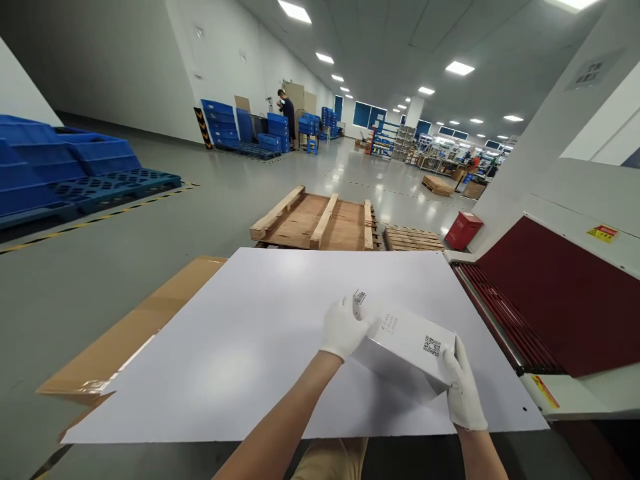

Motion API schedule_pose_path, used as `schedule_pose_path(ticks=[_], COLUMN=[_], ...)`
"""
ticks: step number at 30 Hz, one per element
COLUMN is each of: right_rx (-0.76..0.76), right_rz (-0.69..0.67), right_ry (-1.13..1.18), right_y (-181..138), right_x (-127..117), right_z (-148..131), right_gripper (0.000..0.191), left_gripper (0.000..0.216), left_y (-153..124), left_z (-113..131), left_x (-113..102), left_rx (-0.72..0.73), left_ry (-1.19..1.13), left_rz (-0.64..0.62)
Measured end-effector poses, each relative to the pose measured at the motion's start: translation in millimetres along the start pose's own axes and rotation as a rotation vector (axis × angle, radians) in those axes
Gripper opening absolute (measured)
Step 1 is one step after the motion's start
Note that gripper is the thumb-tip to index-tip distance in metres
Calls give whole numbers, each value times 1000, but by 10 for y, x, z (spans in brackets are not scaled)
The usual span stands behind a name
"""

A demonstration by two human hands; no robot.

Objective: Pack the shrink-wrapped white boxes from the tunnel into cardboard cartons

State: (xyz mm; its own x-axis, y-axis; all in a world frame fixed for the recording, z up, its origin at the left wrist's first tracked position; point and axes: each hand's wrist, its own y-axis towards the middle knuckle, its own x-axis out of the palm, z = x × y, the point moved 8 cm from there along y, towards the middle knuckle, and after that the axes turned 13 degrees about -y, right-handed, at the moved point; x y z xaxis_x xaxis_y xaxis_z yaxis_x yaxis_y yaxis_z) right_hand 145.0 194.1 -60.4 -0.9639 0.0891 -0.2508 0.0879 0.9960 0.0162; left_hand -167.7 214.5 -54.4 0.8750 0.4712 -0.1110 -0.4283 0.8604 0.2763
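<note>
Left hand (345, 330): fingers grasped barcode (361, 297) end of white box (407, 337). Right hand (465, 390): fingers grasped QR-code (431, 346) end. Box was held over white tabletop (225, 347).

Three-beamed plywood pallet (300, 217) lying on floor ahead, smaller slatted wooden pallet (413, 238) near its right side. Red bin (464, 230) farther right, by white pillar (540, 140). Far left, blue plastic crates (107, 159) on blue plastic pallet (137, 187). Farther back, person in dark clothing (287, 115) standing beside stacked blue tubs (277, 125); blue stool (312, 146) nearby. Lit ceiling panels (295, 11) overhead.
</note>
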Motion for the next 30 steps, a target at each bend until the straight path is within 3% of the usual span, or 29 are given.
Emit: schedule_pose_path(ticks=[3, 8, 10, 13, 16, 19, 22, 26, 30], right_rx=[30, 12, 8, 21, -22, -68, -67, -131, -229], right_rz=[55, -29, -53, -22, -61, -79, -17, 110, 183], right_ry=[48, 104, 91, 84, 94, 126, 167, 156, 51], right_y=[11, 16, 15, 21, 46, 83, 85, -109, -409], right_x=[-37, 40, 49, 7, 25, 43, 12, -82, -104], right_z=[87, 44, 17, 26, 24, 47, 138, 299, 518], right_gripper=[85, 81, 82, 81, 75, 72, 74, 69, 54], left_gripper=[69, 75, 66, 44, 46, 56, 57, 53, 62], left_y=[-106, -108, -37, 108, 223, 271, 243, -46, -769], left_z=[114, 137, 95, -128, -447, -650, -692, -612, -674], left_x=[114, 133, 98, 41, 34, 75, 46, -112, -302], left_rx=[-29, -101, -103, -199, -337, -377, -368, -374, -549], left_ry=[177, 310, 236, -106, -390, -456, -444, -406, -595], left_rz=[-25, -68, -93, -116, -95, -88, -57, -36, 44])
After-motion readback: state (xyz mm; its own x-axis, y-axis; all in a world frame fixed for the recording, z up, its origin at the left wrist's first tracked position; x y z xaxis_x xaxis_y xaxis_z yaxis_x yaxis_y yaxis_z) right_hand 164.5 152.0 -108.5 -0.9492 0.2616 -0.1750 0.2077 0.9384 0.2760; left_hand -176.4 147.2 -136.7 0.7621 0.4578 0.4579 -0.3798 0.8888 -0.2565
